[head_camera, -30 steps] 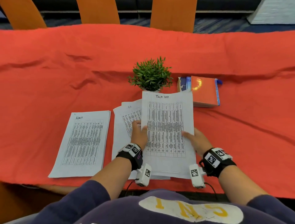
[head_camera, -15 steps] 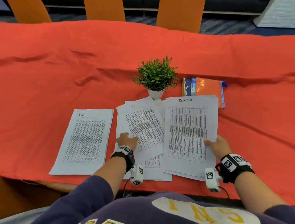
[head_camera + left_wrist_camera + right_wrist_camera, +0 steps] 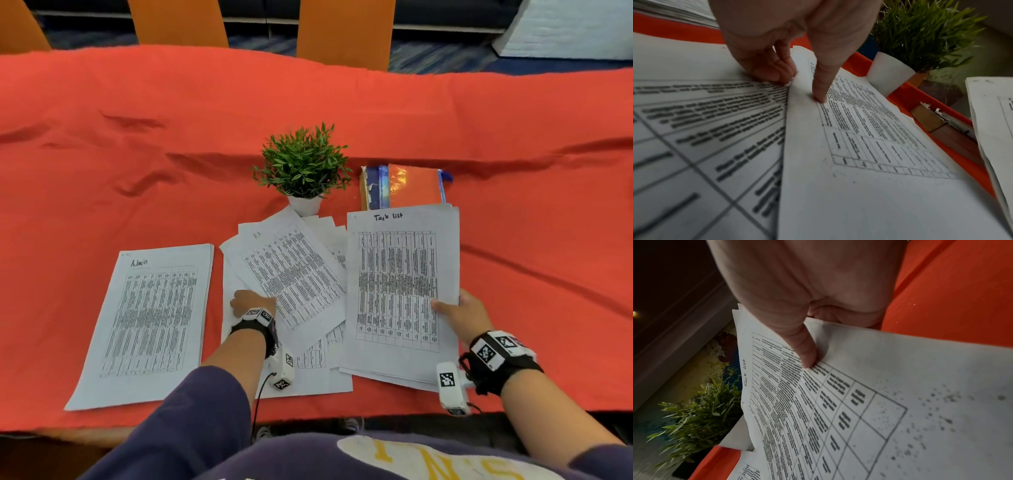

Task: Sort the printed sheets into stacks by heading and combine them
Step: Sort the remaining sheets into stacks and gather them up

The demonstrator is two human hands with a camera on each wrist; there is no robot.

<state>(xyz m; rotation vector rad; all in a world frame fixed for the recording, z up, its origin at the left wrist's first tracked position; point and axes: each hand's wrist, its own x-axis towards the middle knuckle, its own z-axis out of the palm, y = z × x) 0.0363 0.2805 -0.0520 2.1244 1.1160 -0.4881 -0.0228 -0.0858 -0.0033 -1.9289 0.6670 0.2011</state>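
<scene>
A stack of printed sheets headed "Admin" (image 3: 150, 318) lies flat at the left. In the middle sits a loose, fanned pile of printed sheets (image 3: 291, 274); my left hand (image 3: 251, 303) pinches the left edge of its tilted top sheet (image 3: 849, 129), thumb on top and fingers curled under. At the right, my right hand (image 3: 455, 310) holds the "Task list" stack (image 3: 399, 291) by its right edge, thumb (image 3: 805, 352) pressed on the top page and fingers hidden beneath.
A small potted green plant (image 3: 303, 171) stands just behind the middle pile. An orange book with blue books (image 3: 404, 186) lies behind the "Task list" stack. A wrinkled red cloth (image 3: 137, 154) covers the table; orange chair backs (image 3: 344, 31) stand beyond it.
My right hand has carried the "Task list" stack from over the middle pile to the right. My left hand let go of it and moved left onto the middle pile's top sheet.
</scene>
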